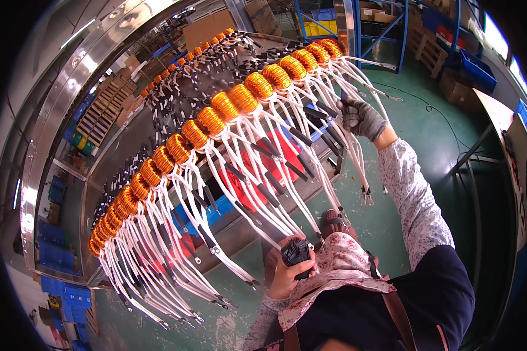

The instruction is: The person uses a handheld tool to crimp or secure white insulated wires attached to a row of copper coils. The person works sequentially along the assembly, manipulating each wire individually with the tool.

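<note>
Left hand (284,279), near: fingers wrapped firmly around a black device (295,253). Right hand (363,120), grey-gloved, farther right: fingers curled, beside white leads (355,155); whether it pinches one, cannot tell. Coils (211,121), orange-wound: one curved row, near left to far right, leads hanging nearward. Second coil row (189,57): far side. Wooden pallets (102,111): far left.

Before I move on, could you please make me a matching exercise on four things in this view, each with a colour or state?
1. Right hand
2. Left hand
3. Toroidal coils
4. Floor

A. Copper-orange, in a row
B. In a grey glove
C. Green
D. Holding a black handheld device

Pairs: 1-B, 2-D, 3-A, 4-C
</note>
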A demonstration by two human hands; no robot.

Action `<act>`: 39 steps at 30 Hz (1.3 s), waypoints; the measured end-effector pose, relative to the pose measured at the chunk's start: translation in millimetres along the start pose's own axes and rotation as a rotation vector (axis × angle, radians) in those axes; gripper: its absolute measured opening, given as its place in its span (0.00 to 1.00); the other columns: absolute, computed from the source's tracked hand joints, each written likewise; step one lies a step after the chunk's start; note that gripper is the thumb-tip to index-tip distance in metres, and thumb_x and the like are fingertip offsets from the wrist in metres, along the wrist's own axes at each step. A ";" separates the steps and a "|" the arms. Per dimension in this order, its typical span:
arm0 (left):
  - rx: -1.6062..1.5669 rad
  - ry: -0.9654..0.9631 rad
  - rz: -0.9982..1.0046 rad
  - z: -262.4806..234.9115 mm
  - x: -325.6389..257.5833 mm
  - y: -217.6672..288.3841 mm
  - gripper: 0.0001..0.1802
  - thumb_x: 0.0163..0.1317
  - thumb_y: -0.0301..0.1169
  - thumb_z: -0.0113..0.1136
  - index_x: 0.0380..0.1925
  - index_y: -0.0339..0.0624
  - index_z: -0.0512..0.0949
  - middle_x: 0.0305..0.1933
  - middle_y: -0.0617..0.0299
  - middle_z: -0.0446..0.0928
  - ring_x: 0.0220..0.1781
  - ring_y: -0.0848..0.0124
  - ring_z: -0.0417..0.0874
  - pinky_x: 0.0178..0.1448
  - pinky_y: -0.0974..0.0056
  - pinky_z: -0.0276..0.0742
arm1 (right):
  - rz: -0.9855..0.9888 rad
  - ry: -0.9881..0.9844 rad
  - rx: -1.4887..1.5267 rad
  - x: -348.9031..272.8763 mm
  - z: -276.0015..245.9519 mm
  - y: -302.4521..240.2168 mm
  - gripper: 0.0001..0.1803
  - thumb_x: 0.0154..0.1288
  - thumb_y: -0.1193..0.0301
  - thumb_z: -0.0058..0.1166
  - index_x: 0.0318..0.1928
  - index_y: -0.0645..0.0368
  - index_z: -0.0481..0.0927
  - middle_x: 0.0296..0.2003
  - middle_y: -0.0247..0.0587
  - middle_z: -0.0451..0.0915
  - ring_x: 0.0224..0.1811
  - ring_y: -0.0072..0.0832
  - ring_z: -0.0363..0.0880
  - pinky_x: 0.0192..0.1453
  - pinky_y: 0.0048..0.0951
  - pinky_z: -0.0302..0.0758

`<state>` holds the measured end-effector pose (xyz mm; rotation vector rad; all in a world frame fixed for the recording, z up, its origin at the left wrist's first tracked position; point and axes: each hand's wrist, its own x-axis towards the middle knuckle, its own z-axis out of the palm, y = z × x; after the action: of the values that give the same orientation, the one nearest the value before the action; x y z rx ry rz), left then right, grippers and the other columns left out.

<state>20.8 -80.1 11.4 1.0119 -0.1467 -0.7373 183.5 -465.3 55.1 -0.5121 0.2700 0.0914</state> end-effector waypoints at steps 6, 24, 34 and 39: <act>-0.050 -0.001 0.032 -11.5 -5.2 -1.3 0.29 0.46 0.23 0.63 0.51 0.42 0.65 0.32 0.56 0.73 0.28 0.67 0.78 0.27 0.66 0.74 | -0.367 0.268 -0.507 -17.1 -16.3 13.5 0.19 0.68 0.53 0.47 0.27 0.55 0.74 0.14 0.30 0.70 0.09 0.23 0.63 0.11 0.25 0.55; -0.089 -0.077 0.008 -7.2 -3.6 -2.7 0.31 0.52 0.18 0.60 0.56 0.43 0.61 0.39 0.51 0.76 0.41 0.59 0.83 0.47 0.55 0.83 | -0.059 -0.141 -0.049 3.6 -18.1 9.2 0.16 0.68 0.58 0.40 0.28 0.53 0.72 0.19 0.31 0.70 0.16 0.21 0.61 0.20 0.21 0.58; -0.100 0.010 0.041 -12.3 -7.9 -1.2 0.31 0.51 0.20 0.61 0.55 0.45 0.61 0.37 0.55 0.75 0.37 0.60 0.83 0.41 0.58 0.82 | -0.475 0.070 -0.905 -150.5 31.4 139.7 0.18 0.67 0.57 0.55 0.42 0.61 0.76 0.30 0.31 0.78 0.30 0.14 0.73 0.36 0.15 0.69; -0.040 0.017 0.088 -10.0 2.7 3.4 0.33 0.48 0.21 0.63 0.56 0.42 0.62 0.41 0.57 0.75 0.42 0.64 0.82 0.43 0.59 0.82 | -0.396 -0.115 -1.036 -178.4 31.7 232.3 0.20 0.57 0.72 0.66 0.50 0.64 0.76 0.33 0.34 0.79 0.35 0.19 0.78 0.41 0.21 0.75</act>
<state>28.8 -73.5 8.2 0.9676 -0.1604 -0.6492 -16.1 -251.2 21.7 -1.5734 -0.0198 -0.1385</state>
